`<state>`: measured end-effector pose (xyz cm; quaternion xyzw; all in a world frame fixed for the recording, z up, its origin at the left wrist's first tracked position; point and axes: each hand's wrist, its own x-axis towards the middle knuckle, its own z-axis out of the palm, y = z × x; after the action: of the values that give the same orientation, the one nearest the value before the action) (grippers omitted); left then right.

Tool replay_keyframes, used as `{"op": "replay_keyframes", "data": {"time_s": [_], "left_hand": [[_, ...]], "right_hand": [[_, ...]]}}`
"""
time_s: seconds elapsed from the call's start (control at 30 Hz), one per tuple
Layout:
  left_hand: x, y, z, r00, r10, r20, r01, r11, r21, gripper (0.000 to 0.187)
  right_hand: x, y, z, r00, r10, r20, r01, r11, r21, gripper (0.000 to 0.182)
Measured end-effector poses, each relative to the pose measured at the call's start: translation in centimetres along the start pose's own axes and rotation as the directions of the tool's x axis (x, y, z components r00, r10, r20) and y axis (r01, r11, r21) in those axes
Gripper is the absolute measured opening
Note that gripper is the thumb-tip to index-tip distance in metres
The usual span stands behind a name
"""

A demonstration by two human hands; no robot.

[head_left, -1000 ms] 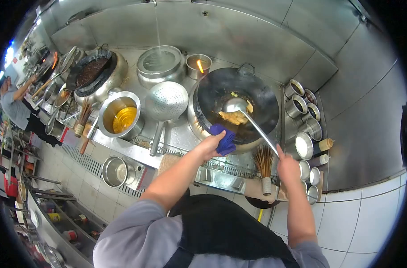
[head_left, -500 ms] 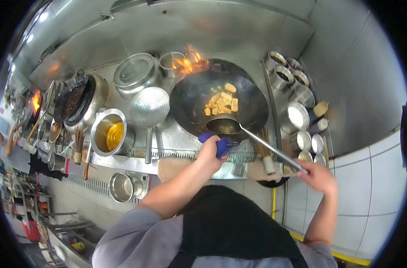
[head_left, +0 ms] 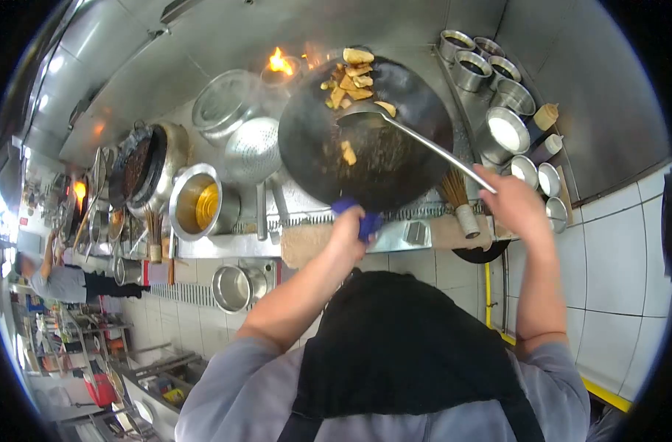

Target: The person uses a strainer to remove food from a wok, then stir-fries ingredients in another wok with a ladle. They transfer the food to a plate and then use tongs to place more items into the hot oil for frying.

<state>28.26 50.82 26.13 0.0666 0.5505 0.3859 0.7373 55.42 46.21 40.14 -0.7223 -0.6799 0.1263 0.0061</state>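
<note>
My left hand (head_left: 348,232) is closed around a folded blue cloth (head_left: 368,224) at the near rim of the large dark wok (head_left: 310,151); the wok's handle is hidden under it. My right hand (head_left: 519,208) grips the end of a long-handled steel ladle (head_left: 433,149). The ladle's bowl is inside the wok, just below a cluster of golden-brown chunks (head_left: 349,82), perhaps fried tofu. These chunks are bunched near the far rim, the topmost one at the rim. A single piece (head_left: 348,152) lies apart, lower in the wok.
Left of the wok are a perforated strainer (head_left: 253,151), a lidded pot (head_left: 222,103) and a pot of yellow oil (head_left: 180,202). Flames (head_left: 280,62) rise behind. Seasoning containers (head_left: 504,134) line the right side. A bamboo brush (head_left: 463,210) stands near the front edge. Another person (head_left: 60,280) is far left.
The wok has tilted and its food has slid to the far side. The ladle's bowl has moved away from me, and my right hand has risen forward. My view has shifted; another person has appeared at left.
</note>
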Motion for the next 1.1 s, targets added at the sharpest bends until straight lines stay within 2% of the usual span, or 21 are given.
{"op": "replay_keyframes", "data": {"time_s": [0.07, 0.13, 0.17, 0.27, 0.3, 0.37, 0.47, 0.53, 0.57, 0.6, 0.63, 0.7, 0.8, 0.87, 0.9, 0.93, 0.97, 1.0, 1.03, 1.07, 1.1], "left_hand": [[1.0, 1.5, 0.8, 0.995, 0.030, 0.100, -0.018, 0.992, -0.121, 0.018], [0.1, 3.7, 1.8, 0.965, -0.052, 0.258, 0.082, 0.991, -0.106, 0.018], [-0.4, 4.6, 2.4, 0.966, -0.058, 0.250, 0.088, 0.990, -0.111, 0.019], [1.8, 5.1, 2.2, 0.973, -0.093, 0.210, 0.113, 0.990, -0.086, 0.022], [3.3, 4.2, 1.3, 0.982, -0.004, 0.191, 0.015, 0.998, -0.057, 0.022], [5.7, 1.7, -1.1, 0.972, 0.095, 0.213, -0.105, 0.994, 0.037, 0.023], [4.0, -0.7, -2.7, 0.999, 0.016, 0.028, -0.024, 0.957, 0.289, 0.024], [3.1, 0.8, -1.8, 0.997, -0.010, 0.081, -0.007, 0.978, 0.207, 0.023], [2.6, 1.0, -1.7, 0.991, -0.054, 0.126, 0.038, 0.991, 0.130, 0.022], [3.0, 1.9, -1.0, 0.991, 0.014, 0.132, -0.021, 0.998, 0.056, 0.019], [2.8, 2.9, -0.2, 0.987, -0.007, 0.160, 0.008, 1.000, -0.005, 0.018], [1.9, 5.3, 1.8, 0.978, -0.009, 0.210, 0.025, 0.997, -0.075, 0.017], [1.8, 6.5, 2.4, 0.952, -0.110, 0.286, 0.129, 0.990, -0.049, 0.017], [4.2, 6.2, 1.6, 0.966, -0.055, 0.254, 0.061, 0.998, -0.014, 0.017], [5.1, 4.9, 0.6, 0.974, -0.004, 0.227, 0.013, 0.999, -0.038, 0.018], [5.6, 3.4, -0.5, 0.978, 0.029, 0.207, -0.042, 0.998, 0.056, 0.019], [6.0, 2.0, -1.7, 0.979, 0.067, 0.190, -0.097, 0.984, 0.148, 0.021], [6.9, 1.1, -2.5, 0.996, -0.022, 0.083, -0.001, 0.964, 0.265, 0.022], [5.9, 0.9, -2.8, 0.989, -0.091, 0.114, 0.057, 0.960, 0.275, 0.024], [3.8, 0.9, -2.1, 0.996, -0.076, 0.034, 0.066, 0.969, 0.237, 0.024], [3.4, 1.5, -1.3, 0.994, -0.022, 0.103, 0.007, 0.989, 0.147, 0.022]], "right_hand": [[-1.1, 1.7, -2.0, 0.993, -0.108, 0.045, 0.101, 0.986, 0.132, 0.043], [-0.7, 3.4, -2.6, 0.979, -0.201, 0.044, 0.194, 0.972, 0.134, 0.041], [-1.0, 3.9, -2.4, 0.959, -0.275, 0.066, 0.263, 0.953, 0.151, 0.040], [2.2, 2.9, 0.9, 0.977, -0.212, 0.023, 0.209, 0.972, 0.104, 0.041], [2.5, 1.6, 2.0, 0.979, -0.204, 0.018, 0.201, 0.973, 0.110, 0.041], [3.2, -1.5, 3.6, 0.999, -0.002, -0.048, -0.002, 0.997, -0.074, 0.045], [2.4, -2.3, 5.8, 0.978, -0.038, -0.207, 0.028, 0.998, -0.052, 0.044], [1.2, -2.7, 3.1, 0.983, -0.034, -0.181, 0.025, 0.998, -0.052, 0.045], [0.3, -2.6, 1.4, 0.995, 0.000, -0.101, 0.000, 1.000, -0.006, 0.045], [-0.7, -2.5, 0.2, 0.999, 0.032, -0.012, -0.032, 0.999, 0.038, 0.044], [-1.3, -1.9, -0.6, 1.000, 0.028, -0.006, -0.028, 0.999, 0.034, 0.044], [-1.5, -0.3, -2.3, 0.994, -0.075, 0.077, 0.065, 0.990, 0.126, 0.042], [0.8, 0.3, -0.8, 0.986, -0.150, 0.068, 0.141, 0.983, 0.121, 0.041], [2.5, -1.6, 2.0, 0.994, -0.093, 0.053, 0.084, 0.985, 0.148, 0.042], [3.3, -2.7, 3.7, 1.000, -0.006, -0.026, 0.007, 0.999, 0.043, 0.041], [4.1, -3.4, 4.7, 0.991, 0.072, -0.117, -0.079, 0.995, -0.059, 0.040], [3.9, -3.9, 5.7, 0.984, 0.053, -0.169, -0.066, 0.995, -0.073, 0.040], [3.1, -4.2, 6.4, 0.975, 0.030, -0.222, -0.051, 0.995, -0.089, 0.040], [1.9, -4.3, 6.2, 0.961, 0.025, -0.275, -0.040, 0.998, -0.052, 0.040], [0.6, -4.1, 5.6, 0.960, 0.080, -0.270, -0.088, 0.996, -0.015, 0.042], [-0.5, -2.8, 5.5, 0.961, 0.107, -0.253, -0.109, 0.994, 0.008, 0.042]]}}
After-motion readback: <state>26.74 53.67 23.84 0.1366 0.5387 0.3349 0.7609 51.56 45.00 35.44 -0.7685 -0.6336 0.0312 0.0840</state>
